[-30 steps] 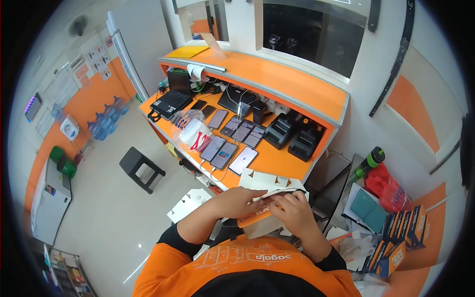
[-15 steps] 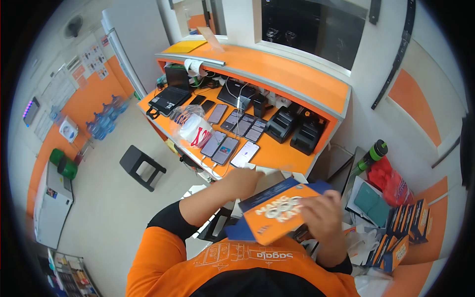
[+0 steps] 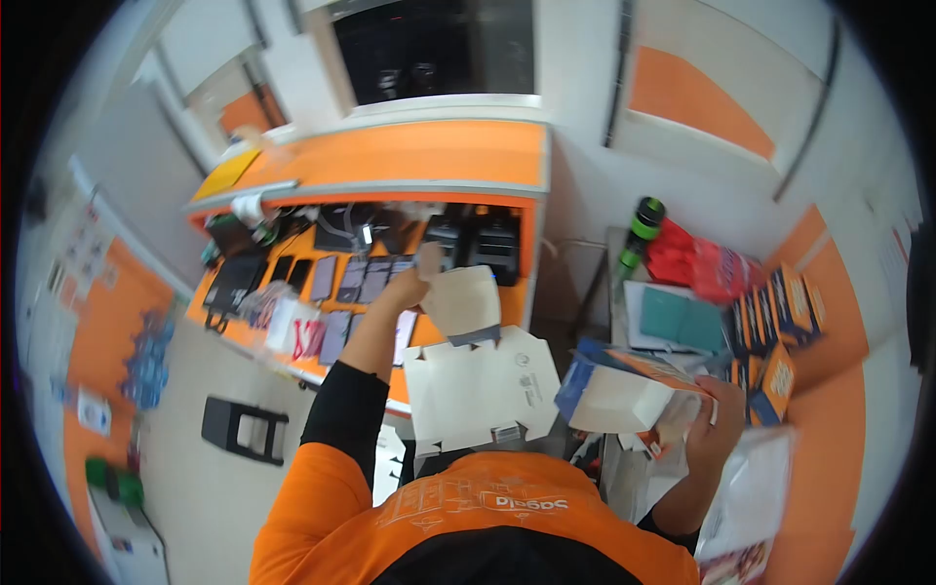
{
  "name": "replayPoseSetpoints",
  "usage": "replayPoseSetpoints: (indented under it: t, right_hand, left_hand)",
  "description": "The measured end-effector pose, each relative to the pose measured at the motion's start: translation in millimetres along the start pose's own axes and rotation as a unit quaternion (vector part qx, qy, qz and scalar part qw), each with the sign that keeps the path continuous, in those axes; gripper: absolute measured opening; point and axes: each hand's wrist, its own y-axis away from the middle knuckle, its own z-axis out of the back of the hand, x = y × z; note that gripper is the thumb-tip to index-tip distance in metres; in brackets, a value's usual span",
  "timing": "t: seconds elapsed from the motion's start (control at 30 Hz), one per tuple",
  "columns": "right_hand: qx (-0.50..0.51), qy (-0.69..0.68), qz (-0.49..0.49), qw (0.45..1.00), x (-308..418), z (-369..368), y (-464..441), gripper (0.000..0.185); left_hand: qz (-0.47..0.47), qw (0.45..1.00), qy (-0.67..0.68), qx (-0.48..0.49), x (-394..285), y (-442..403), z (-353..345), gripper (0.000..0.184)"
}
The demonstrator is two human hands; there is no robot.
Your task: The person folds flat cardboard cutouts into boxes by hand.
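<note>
My left hand (image 3: 414, 285) grips the upper left edge of a cardboard box (image 3: 463, 300), its plain inside showing and a blue strip along its near edge. Just below it, a flat white cardboard sheet (image 3: 480, 395) with notched edges and small print spreads out. I cannot tell whether the sheet is joined to that box. Out to the right, my right hand (image 3: 717, 424) is closed on the side of an orange-and-blue carton (image 3: 624, 395), which is tilted with its pale inside facing me.
Several phones (image 3: 373, 283), a laptop (image 3: 234, 283) and two black printers (image 3: 494, 244) occupy the orange counter (image 3: 468, 161). Rightward are a green-and-black bottle (image 3: 643, 229), red plastic bags (image 3: 721, 268), a teal folder (image 3: 682, 317) and several stacked cartons (image 3: 775, 307). A black stool (image 3: 244, 429) stands left.
The view has swung right. My right hand has carried the orange-and-blue carton to the right and tipped it, so its inside shows. My left hand now holds another box near the counter.
</note>
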Motion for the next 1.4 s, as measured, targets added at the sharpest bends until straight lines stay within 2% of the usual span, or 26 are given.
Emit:
replayPoseSetpoints:
  t: [0.03, 0.1, 0.13, 0.17, 0.23, 0.27, 0.3, 0.33, 0.4, 0.47, 0.5, 0.57, 0.63, 0.73, 0.8, 0.83, 0.87, 0.9, 0.93, 0.97, 1.0, 1.03, 1.13, 1.23, 1.4]
  right_hand:
    - [0.023, 0.004, 0.002, 1.0, -1, 5, 7, 0.01]
    - [0.069, 0.018, -0.003, 0.997, -5, 15, 21, 0.009]
    - [0.066, 0.007, -0.012, 0.998, -7, 16, 32, 0.01]
    - [0.061, 0.0, -0.025, 0.998, -8, 13, 44, 0.011]
    - [0.051, 0.002, -0.016, 0.999, -1, 9, 62, 0.013]
    - [0.043, -0.028, -0.001, 0.999, 1, 6, 70, 0.015]
    - [0.034, -0.059, 0.016, 0.998, 7, 4, 76, 0.017]
    - [0.047, -0.074, 0.022, 0.996, 16, 5, 81, 0.02]
    - [0.09, -0.073, 0.047, 0.992, 30, 0, 93, 0.026]
    - [0.12, -0.052, 0.07, 0.989, 45, -5, 104, 0.03]
    - [0.117, -0.045, 0.077, 0.989, 55, -4, 106, 0.031]
    - [0.118, -0.039, 0.077, 0.989, 69, -2, 117, 0.031]
    - [0.126, -0.04, 0.064, 0.989, 78, 2, 130, 0.031]
    - [-0.037, -0.148, -0.07, 0.986, 82, 30, 143, 0.033]
    - [-0.135, -0.045, -0.247, 0.959, 46, 11, 198, 0.045]
    - [-0.104, 0.041, -0.374, 0.921, 31, 18, 219, 0.046]
    - [-0.071, 0.117, -0.456, 0.88, 3, 23, 251, 0.053]
    - [0.059, 0.257, -0.565, 0.782, -8, 32, 273, 0.062]
    - [0.027, 0.368, -0.577, 0.729, -29, 21, 319, 0.072]
    - [0.041, 0.414, -0.601, 0.682, -38, 21, 348, 0.079]
    - [0.053, 0.377, -0.623, 0.683, -36, 31, 359, 0.083]
    - [0.065, 0.341, -0.643, 0.683, -36, 38, 368, 0.086]
    - [0.064, 0.338, -0.613, 0.711, -39, 38, 375, 0.088]
    - [0.069, 0.347, -0.623, 0.697, -36, 37, 369, 0.084]
    - [0.066, 0.315, -0.656, 0.683, -37, 34, 367, 0.082]
  left_hand:
    - [0.013, 1.0, -0.001, 0.002, 8, -16, -6, 0.049]
    - [-0.041, 0.998, -0.044, 0.003, 51, -64, -13, 0.057]
    - [-0.08, 0.997, -0.008, -0.011, 45, -56, -16, 0.057]
    - [-0.331, 0.918, -0.211, -0.052, 85, -102, -6, 0.054]
    - [-0.152, 0.89, -0.33, -0.278, -13, -2, -47, 0.054]
    - [-0.325, 0.853, -0.331, -0.239, 9, -12, -44, 0.057]
    - [-0.263, 0.945, -0.185, -0.069, -62, 66, -55, 0.063]
    - [-0.283, 0.956, -0.068, 0.044, -94, 117, -70, 0.071]
    - [-0.35, 0.892, 0.037, 0.285, -126, 191, -91, 0.089]
    - [-0.387, 0.807, -0.064, 0.441, -140, 227, -96, 0.106]
    - [-0.431, 0.776, -0.183, 0.423, -150, 250, -96, 0.092]
    - [-0.354, 0.818, -0.197, 0.407, -141, 277, -105, 0.064]
    - [-0.385, 0.817, -0.209, 0.376, -128, 284, -107, 0.046]
    - [-0.382, 0.847, -0.204, 0.309, -112, 306, -97, 0.032]
    - [-0.363, 0.873, -0.185, 0.267, -93, 321, -85, 0.028]
    - [-0.354, 0.884, -0.175, 0.25, -79, 325, -74, 0.027]
    - [-0.344, 0.894, -0.165, 0.233, -65, 328, -65, 0.027]
    - [-0.339, 0.906, -0.143, 0.208, -47, 330, -56, 0.025]
    - [-0.332, 0.917, -0.122, 0.183, -28, 331, -47, 0.025]
    - [-0.325, 0.927, -0.102, 0.158, -13, 336, -41, 0.024]
    - [-0.277, 0.944, -0.078, 0.162, -7, 349, -30, 0.025]
    - [-0.271, 0.95, -0.058, 0.144, 6, 355, -25, 0.025]
    - [-0.261, 0.961, -0.009, 0.092, 37, 376, -16, 0.025]
    - [-0.185, 0.977, 0.067, 0.08, 50, 403, -15, 0.026]
    - [-0.221, 0.973, 0.003, 0.063, 84, 414, -2, 0.028]
